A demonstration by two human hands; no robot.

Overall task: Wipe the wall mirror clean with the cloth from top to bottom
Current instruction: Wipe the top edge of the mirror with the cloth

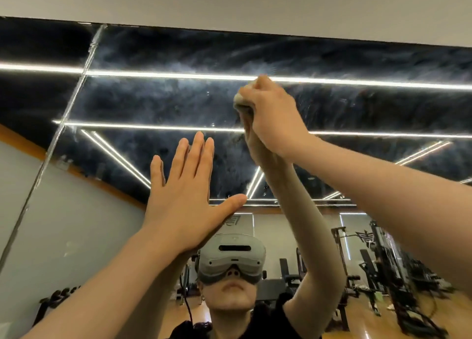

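Observation:
The wall mirror (158, 101) fills the view, and its upper part is covered in hazy smears. My right hand (270, 116) is raised high against the glass and grips a small bunched pale cloth (241, 101), of which only a bit shows at the fingers. Lower and to the left, my left hand (189, 188) lies flat on the mirror with its fingers straight and spread. My own reflection, with a grey headset, appears below the hands.
A vertical seam (63, 113) between mirror panels runs down the left side. The mirror's top edge meets a white wall band (255, 3). Reflected gym machines (383, 267) and benches show at the lower right.

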